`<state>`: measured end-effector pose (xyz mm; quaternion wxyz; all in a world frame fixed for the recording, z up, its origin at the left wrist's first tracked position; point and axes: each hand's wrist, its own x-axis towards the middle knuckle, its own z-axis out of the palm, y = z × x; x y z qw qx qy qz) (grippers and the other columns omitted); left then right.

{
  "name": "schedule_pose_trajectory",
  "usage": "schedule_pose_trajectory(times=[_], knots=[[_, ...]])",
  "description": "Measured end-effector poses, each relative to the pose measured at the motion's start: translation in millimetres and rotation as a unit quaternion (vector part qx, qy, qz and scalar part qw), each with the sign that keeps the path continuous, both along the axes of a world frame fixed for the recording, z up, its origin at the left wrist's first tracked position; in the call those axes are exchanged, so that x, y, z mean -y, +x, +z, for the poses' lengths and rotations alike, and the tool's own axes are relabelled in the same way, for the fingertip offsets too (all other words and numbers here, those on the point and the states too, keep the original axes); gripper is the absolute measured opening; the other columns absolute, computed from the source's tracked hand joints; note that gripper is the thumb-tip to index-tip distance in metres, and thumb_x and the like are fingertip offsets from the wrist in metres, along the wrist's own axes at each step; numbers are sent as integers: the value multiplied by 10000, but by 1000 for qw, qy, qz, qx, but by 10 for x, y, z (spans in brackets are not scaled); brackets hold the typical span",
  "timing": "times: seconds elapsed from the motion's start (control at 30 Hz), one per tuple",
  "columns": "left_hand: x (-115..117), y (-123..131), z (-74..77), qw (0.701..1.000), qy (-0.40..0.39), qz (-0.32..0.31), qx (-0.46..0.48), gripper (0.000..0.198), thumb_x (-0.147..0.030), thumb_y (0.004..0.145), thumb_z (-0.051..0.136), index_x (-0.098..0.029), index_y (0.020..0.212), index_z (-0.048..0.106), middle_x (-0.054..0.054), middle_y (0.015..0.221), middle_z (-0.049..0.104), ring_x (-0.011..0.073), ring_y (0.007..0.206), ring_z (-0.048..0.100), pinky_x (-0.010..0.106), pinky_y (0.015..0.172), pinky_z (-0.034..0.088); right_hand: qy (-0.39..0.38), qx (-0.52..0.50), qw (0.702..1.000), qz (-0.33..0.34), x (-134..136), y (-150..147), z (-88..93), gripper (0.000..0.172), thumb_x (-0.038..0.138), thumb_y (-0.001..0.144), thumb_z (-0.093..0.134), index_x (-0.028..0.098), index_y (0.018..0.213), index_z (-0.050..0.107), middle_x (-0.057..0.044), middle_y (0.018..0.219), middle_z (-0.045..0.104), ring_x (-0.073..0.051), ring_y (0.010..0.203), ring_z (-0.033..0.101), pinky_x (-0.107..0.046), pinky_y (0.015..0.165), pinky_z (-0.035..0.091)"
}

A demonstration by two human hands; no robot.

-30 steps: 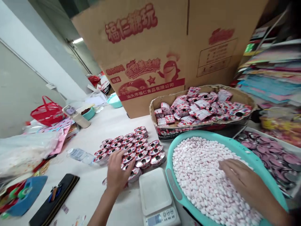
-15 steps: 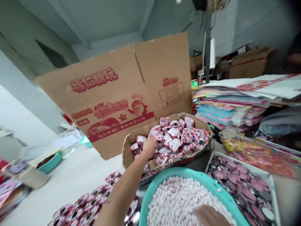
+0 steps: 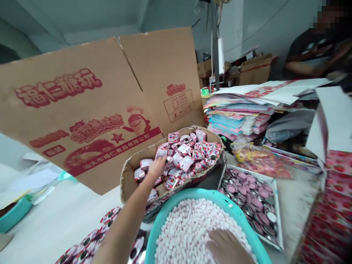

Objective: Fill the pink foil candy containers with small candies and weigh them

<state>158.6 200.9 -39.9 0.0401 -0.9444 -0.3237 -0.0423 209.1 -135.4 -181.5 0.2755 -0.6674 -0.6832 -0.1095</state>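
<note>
My left hand reaches into a cardboard tray heaped with small pink-and-white printed containers. Its fingers curl over one small printed container, and the fingertips are partly hidden. Below, a turquoise basin holds a mass of small pale pink-white candies. My right hand lies over these candies, fingers stretched out and pointing left, holding nothing visible. Beside my left forearm, more printed containers with dark round openings stand on the table.
A large printed cardboard box rises behind the tray. To the right sit a white box of round metal and pink lids, a bag of colourful pieces and stacked printed card. A person is at the far right.
The view has turned right, so the scene shifts left and strawberry-printed material appears at right. My left hand stays among the containers. My right hand shows more fully over the candies.
</note>
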Motion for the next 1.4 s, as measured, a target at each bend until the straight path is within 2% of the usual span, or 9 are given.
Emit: schedule_pose_trajectory(times=[0.2, 0.3, 0.4, 0.57, 0.87, 1.03, 1.2, 1.3, 1.4], knots=[[850, -631, 444, 979, -23, 99, 179, 450, -301, 881, 466, -186, 1309, 385, 107, 1190, 607, 224, 1047, 601, 328, 881, 466, -75, -68, 995, -6, 189, -4, 376, 218, 346, 809, 610, 216, 978, 656, -86, 1010, 681, -274, 962, 613, -429, 855, 463], [1609, -1195, 514, 837, -246, 88, 481, 346, -372, 864, 514, -163, 1140, 525, 89, 1110, 650, 206, 997, 617, 298, 866, 479, -74, -39, 996, -3, 219, 62, 298, 368, 464, 829, 562, 189, 1052, 663, -138, 1071, 663, -329, 1040, 579, -492, 918, 415], [2407, -1743, 425, 702, -382, 167, 577, 379, -397, 817, 589, -170, 1120, 561, 76, 1073, 663, 209, 960, 622, 289, 811, 497, -113, -38, 992, 32, 206, 92, 201, 465, 540, 832, 520, 181, 1089, 665, -152, 1101, 653, -341, 1082, 562, -485, 930, 413], [3260, -2312, 102, 614, -401, 272, 623, 420, -381, 741, 684, -156, 1077, 574, 84, 1049, 669, 210, 948, 616, 287, 821, 487, -225, -79, 969, 71, 135, -50, 195, 597, 631, 825, 449, 153, 1132, 634, -157, 1084, 654, -331, 1075, 570, -463, 923, 424], [3509, -2385, -29, 650, -317, 267, 637, 343, -238, 648, 733, -182, 923, 536, -2, 824, 611, 134, 724, 564, 224, 681, 468, -323, -157, 933, -15, -31, -436, 66, 853, 740, 748, 436, 79, 1279, 531, -202, 1346, 518, -350, 1238, 485, -447, 1010, 386], [3411, -2375, 29, 710, -301, 211, 600, 323, -195, 670, 710, -196, 954, 559, 11, 897, 627, 163, 814, 600, 249, 735, 480, -345, -282, 894, -51, -59, -491, 240, 700, 677, 675, 577, 137, 1113, 654, -171, 1294, 573, -356, 1227, 493, -430, 1014, 368], [3299, -2241, 71, 775, -257, 161, 554, 309, -217, 729, 695, -232, 1016, 583, 19, 1002, 630, 184, 929, 608, 293, 844, 468, -342, -572, 746, -9, -150, -553, 545, 374, 550, 614, 698, 185, 683, 661, -75, 803, 707, -303, 923, 621, -368, 788, 470], [3254, -2137, 92, 803, -227, 134, 535, 319, -226, 729, 707, -247, 1027, 595, 19, 1014, 634, 191, 953, 601, 298, 849, 465, -318, -646, 694, -8, -158, -552, 632, 344, 532, 699, 661, 190, 728, 637, -31, 732, 681, -220, 813, 630, -304, 688, 487], [3234, -2033, 101, 816, -224, 109, 521, 325, -240, 736, 712, -254, 1042, 604, 24, 1028, 634, 194, 977, 594, 300, 856, 466, -292, -758, 582, -9, -153, -492, 705, 299, 497, 749, 647, 205, 789, 594, 12, 636, 624, -132, 567, 583, -227, 493, 451]])
